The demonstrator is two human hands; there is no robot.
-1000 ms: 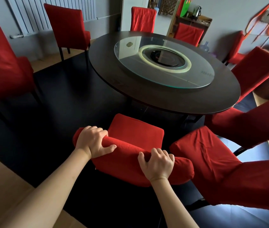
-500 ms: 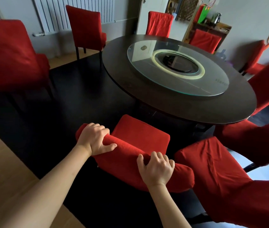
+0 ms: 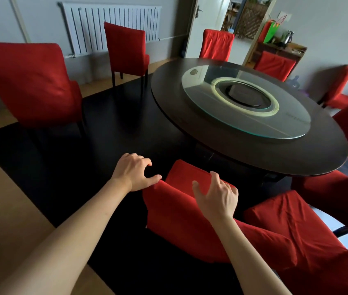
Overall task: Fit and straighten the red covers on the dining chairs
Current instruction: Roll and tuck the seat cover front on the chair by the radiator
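Red cloth cover (image 3: 181, 211) lies smooth; both hands (image 3: 133, 172) (image 3: 216, 198) hover open-fingered.

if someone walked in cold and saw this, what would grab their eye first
Probably the red chair covers ringing the room, brightest on the chair right below the camera, where the left hand hovers at its top left corner and the right hand spreads open above its backrest. Next comes the big dark round table at centre right, with its glass turntable. A white radiator lines the far wall at upper left.
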